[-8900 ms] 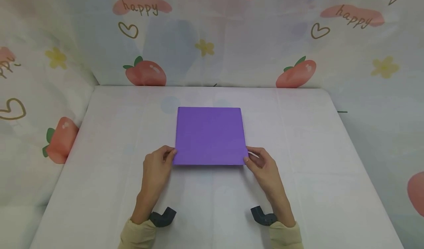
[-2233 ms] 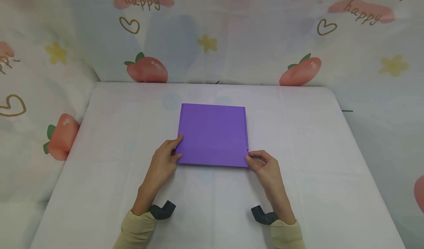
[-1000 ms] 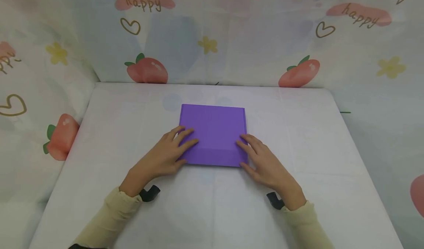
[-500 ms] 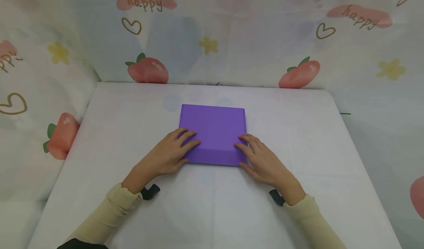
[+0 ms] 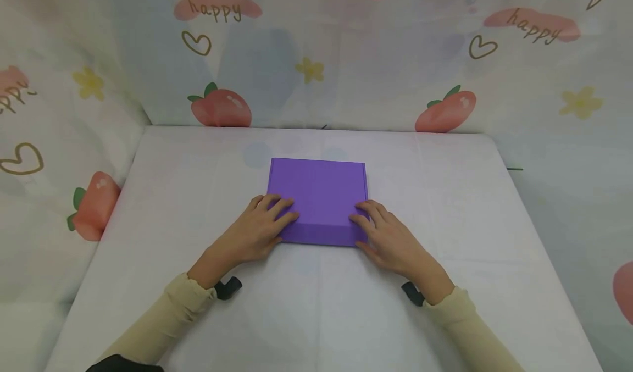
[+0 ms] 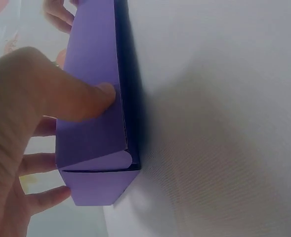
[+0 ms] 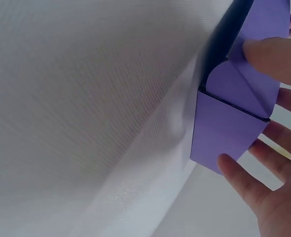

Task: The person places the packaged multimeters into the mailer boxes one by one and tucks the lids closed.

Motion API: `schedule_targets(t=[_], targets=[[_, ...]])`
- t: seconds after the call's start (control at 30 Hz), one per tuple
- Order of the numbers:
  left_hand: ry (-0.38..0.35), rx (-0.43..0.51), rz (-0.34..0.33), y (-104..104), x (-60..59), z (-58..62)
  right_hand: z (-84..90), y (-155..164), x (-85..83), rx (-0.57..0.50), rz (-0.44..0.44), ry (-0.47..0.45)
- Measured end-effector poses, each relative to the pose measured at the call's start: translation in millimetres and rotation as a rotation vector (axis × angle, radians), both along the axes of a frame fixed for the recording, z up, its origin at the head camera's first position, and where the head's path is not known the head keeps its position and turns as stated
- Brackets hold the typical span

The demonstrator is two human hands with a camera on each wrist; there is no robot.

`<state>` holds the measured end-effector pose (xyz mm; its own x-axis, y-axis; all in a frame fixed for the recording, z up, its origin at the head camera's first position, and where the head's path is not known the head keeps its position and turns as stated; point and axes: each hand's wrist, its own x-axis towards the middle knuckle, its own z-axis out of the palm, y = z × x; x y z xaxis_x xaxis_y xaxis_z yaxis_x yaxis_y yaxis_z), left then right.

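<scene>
A flat purple cardboard box (image 5: 318,188) lies shut at the middle of the white table (image 5: 316,317). My left hand (image 5: 264,226) rests on its near left corner, fingers spread straight over the lid. My right hand (image 5: 383,232) lies the same way on the near right corner. In the left wrist view the thumb (image 6: 88,98) presses the box (image 6: 93,54) on its near face. In the right wrist view the thumb (image 7: 273,57) touches the box (image 7: 224,131) by its corner flap, and the other fingers (image 7: 236,175) reach past the end.
A cloth backdrop (image 5: 316,59) printed with strawberries, hearts and flowers hangs close behind and on both sides of the table. Black wrist mounts (image 5: 227,288) (image 5: 411,294) sit under both cream sleeves. Bare tabletop lies all round the box.
Since 2.2 s ago both hands left the near corners they pinched and now lie flat on the lid. Over the last half second almost nothing has moved.
</scene>
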<state>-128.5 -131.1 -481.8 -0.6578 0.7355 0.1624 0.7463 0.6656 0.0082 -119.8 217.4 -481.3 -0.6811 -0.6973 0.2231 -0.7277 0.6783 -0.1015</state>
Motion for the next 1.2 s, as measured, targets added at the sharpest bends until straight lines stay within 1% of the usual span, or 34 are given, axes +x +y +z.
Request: schedule_targets(t=[0.37,0.5,0.67,0.87,1.03,1.2], targets=[[0.001,-0.035,0.008,2.4,-1.3,-0.9,-2.8,-0.8,-1.8,0.024,0.003,-0.002],[0.023,-0.046,0.006,2.6,-2.0,-1.6,-2.7,-1.7,-2.7,0.017,0.009,0.020],[0.047,-0.031,0.001,2.9,-2.3,-4.1,-4.0,-1.7,-2.6,0.017,0.002,0.027],[0.055,0.002,0.002,3.4,-3.9,-6.7,-4.9,-0.9,-5.7,0.024,0.004,0.025],[0.065,0.021,-0.010,3.6,-6.4,-8.7,-4.3,0.0,-9.3,0.008,0.025,0.039],[0.057,0.026,-0.007,2.6,-9.4,-10.3,-5.5,1.0,-14.4,0.004,0.053,0.058]])
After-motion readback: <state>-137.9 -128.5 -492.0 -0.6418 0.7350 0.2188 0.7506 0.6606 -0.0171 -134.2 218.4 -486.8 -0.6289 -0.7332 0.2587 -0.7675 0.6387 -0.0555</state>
